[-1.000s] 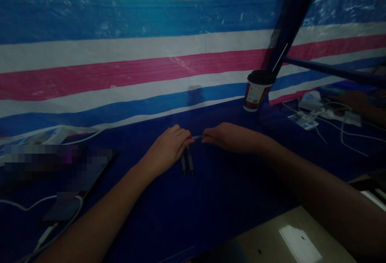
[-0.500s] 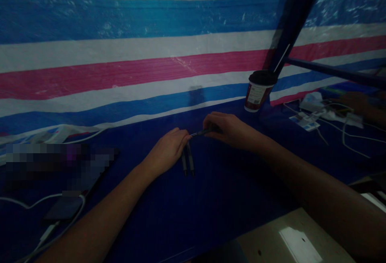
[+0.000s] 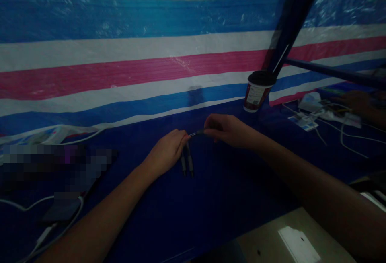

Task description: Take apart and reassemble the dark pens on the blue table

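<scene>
Between my two hands runs a slim dark pen [image 3: 197, 133], roughly level and just above the blue tabletop [image 3: 169, 214]. My left hand [image 3: 169, 147] is closed on its left end, thumb and fingers pressed together. At the pen's other end, my right hand [image 3: 224, 129] pinches it with curled fingers. Two more dark pens [image 3: 187, 162] lie side by side under my left hand, their lower ends pointing toward me and their upper parts hidden by the fingers.
A lidded paper cup [image 3: 258, 92] stands at the back right. White cables [image 3: 340, 128] and a power strip lie farther right, near another person's hand [image 3: 356, 102]. At left are a phone [image 3: 62, 210], a cable and blurred items. Striped sheeting [image 3: 135, 62] hangs behind.
My right hand's fingers have shifted slightly and opened a little around the pen's right end. My left hand and the two lying pens have stayed in place.
</scene>
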Demonstrator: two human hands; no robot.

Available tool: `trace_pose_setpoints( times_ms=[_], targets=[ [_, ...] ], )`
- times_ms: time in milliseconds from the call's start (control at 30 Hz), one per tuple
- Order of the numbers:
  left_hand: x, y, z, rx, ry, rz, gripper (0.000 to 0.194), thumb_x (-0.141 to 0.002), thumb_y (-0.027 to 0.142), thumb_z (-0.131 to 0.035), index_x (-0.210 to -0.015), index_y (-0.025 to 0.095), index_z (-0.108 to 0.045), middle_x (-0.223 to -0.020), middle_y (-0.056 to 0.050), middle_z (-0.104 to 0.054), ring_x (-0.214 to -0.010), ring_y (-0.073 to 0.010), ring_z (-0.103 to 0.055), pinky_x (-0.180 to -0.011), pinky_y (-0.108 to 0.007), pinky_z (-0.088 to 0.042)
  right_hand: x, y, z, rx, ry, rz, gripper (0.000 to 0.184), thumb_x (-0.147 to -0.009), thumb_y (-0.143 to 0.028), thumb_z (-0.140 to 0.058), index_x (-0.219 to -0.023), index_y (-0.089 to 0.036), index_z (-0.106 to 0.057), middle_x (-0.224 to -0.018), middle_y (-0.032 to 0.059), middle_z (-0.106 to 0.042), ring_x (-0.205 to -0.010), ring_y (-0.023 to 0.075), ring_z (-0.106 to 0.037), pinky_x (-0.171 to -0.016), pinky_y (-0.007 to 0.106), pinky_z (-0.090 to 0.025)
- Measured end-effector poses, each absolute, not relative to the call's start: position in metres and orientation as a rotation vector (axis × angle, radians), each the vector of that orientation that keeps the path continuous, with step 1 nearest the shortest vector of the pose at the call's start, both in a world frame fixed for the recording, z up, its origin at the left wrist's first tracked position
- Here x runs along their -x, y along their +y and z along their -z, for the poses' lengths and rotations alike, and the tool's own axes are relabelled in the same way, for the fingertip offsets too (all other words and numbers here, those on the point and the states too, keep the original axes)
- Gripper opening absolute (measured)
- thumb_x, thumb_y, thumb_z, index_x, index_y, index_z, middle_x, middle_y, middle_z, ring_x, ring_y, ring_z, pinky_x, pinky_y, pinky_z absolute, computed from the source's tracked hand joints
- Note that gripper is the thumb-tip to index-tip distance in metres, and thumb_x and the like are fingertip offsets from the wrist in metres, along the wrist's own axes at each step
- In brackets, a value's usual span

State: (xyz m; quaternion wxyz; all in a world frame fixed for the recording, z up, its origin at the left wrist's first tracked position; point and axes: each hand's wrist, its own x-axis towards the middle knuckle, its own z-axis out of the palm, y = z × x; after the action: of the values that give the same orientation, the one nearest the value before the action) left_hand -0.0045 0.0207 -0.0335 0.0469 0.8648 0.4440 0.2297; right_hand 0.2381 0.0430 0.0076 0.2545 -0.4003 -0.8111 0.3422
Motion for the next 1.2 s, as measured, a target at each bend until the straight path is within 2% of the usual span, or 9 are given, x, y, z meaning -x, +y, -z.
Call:
trace_pose_setpoints(
  times_ms=[67, 167, 233, 267, 367, 533, 700, 867, 1200],
  targets=[
    [0.005, 0.021, 0.034, -2.618, 1.376, -0.712, 0.041, -0.108, 0.041, -0.027, -0.081, 0.021, -0.052, -0.071, -0.001, -0.054, -0.067, -0.0196, -0.055, -0.064, -0.033, -0.043, -0.239, 0.044, -0.008, 1.050, -2.175, -0.893, 0.029, -0.081, -0.027, -0.075, -0.103, -0.017, -0.059, -0.098, 0.0048, -0.071, -0.071, 0.0128, -0.065, -0.064, 0.025, -0.046],
    [0.005, 0.021, 0.035, -2.615, 1.367, -0.727, 0.040, -0.108, 0.040, -0.028, -0.081, 0.021, -0.051, -0.072, -0.001, -0.054, -0.068, -0.0194, -0.056, -0.065, -0.033, -0.044, -0.239, 0.045, -0.007, 1.151, -2.168, -0.934, 0.021, -0.093, -0.038, -0.063, -0.095, -0.017, -0.061, -0.086, 0.0044, -0.071, -0.064, 0.0129, -0.063, -0.062, 0.027, -0.046],
    [0.005, 0.022, 0.035, -2.617, 1.359, -0.717, 0.039, -0.108, 0.039, -0.028, -0.081, 0.021, -0.051, -0.072, -0.001, -0.054, -0.068, -0.0194, -0.057, -0.066, -0.033, -0.044, -0.240, 0.046, -0.007, 1.142, -2.189, -0.898, 0.017, -0.094, -0.033, -0.060, -0.090, -0.017, -0.061, -0.083, 0.0043, -0.070, -0.066, 0.0137, -0.063, -0.064, 0.028, -0.046],
    [0.004, 0.022, 0.035, -2.614, 1.360, -0.710, 0.038, -0.108, 0.038, -0.029, -0.081, 0.021, -0.051, -0.072, -0.001, -0.055, -0.068, -0.0192, -0.057, -0.065, -0.033, -0.044, -0.240, 0.046, -0.007, 1.101, -2.197, -0.865, 0.013, -0.090, -0.029, -0.064, -0.094, -0.017, -0.061, -0.090, 0.0051, -0.071, -0.071, 0.0141, -0.064, -0.066, 0.028, -0.046],
    [0.003, 0.021, 0.034, -2.605, 1.363, -0.718, 0.037, -0.107, 0.036, -0.030, -0.082, 0.021, -0.052, -0.072, -0.001, -0.056, -0.067, -0.0189, -0.058, -0.064, -0.033, -0.044, -0.240, 0.046, -0.008, 1.059, -2.188, -0.816, 0.027, -0.083, -0.024, -0.072, -0.107, -0.017, -0.060, -0.104, 0.0068, -0.071, -0.079, 0.0148, -0.063, -0.069, 0.028, -0.046],
    [0.001, 0.019, 0.033, -2.576, 1.334, -0.734, 0.035, -0.107, 0.036, -0.031, -0.082, 0.022, -0.051, -0.073, -0.001, -0.057, -0.068, -0.0187, -0.058, -0.064, -0.033, -0.045, -0.241, 0.050, -0.005, 1.036, -2.101, -0.939, 0.015, -0.088, -0.031, -0.067, -0.086, -0.017, -0.063, -0.077, 0.0020, -0.066, -0.070, 0.0143, -0.059, -0.065, 0.029, -0.043],
    [0.001, 0.017, 0.031, -2.482, 1.356, -0.750, 0.032, -0.106, 0.036, -0.032, -0.085, 0.021, -0.051, -0.074, 0.000, -0.058, -0.067, -0.0180, -0.059, -0.063, -0.032, -0.047, -0.242, 0.055, -0.005, 0.830, -1.808, -1.128, 0.017, -0.079, -0.025, -0.074, -0.090, -0.017, -0.064, -0.082, 0.0007, -0.066, -0.070, 0.0123, -0.058, -0.066, 0.028, -0.046],
    [0.000, 0.016, 0.034, -2.527, 1.267, -0.826, 0.024, -0.106, 0.032, -0.037, -0.101, 0.019, -0.057, -0.087, -0.003, -0.063, -0.078, -0.0182, -0.063, -0.073, -0.034, -0.051, -0.243, 0.057, -0.008, 0.846, -1.648, -1.098, 0.028, -0.081, -0.030, -0.074, -0.103, -0.018, -0.062, -0.084, -0.0006, -0.064, -0.067, 0.0107, -0.056, -0.060, 0.026, -0.046],
    [0.002, 0.016, 0.036, -2.520, 1.284, -0.891, 0.021, -0.105, 0.031, -0.043, -0.103, 0.019, -0.060, -0.085, -0.002, -0.063, -0.074, -0.0163, -0.062, -0.070, -0.032, -0.052, -0.246, 0.057, -0.012, 0.856, -1.601, -0.993, 0.022, -0.086, -0.032, -0.071, -0.101, -0.017, -0.066, -0.083, 0.0003, -0.065, -0.065, 0.0101, -0.056, -0.059, 0.026, -0.046]
  ],
)
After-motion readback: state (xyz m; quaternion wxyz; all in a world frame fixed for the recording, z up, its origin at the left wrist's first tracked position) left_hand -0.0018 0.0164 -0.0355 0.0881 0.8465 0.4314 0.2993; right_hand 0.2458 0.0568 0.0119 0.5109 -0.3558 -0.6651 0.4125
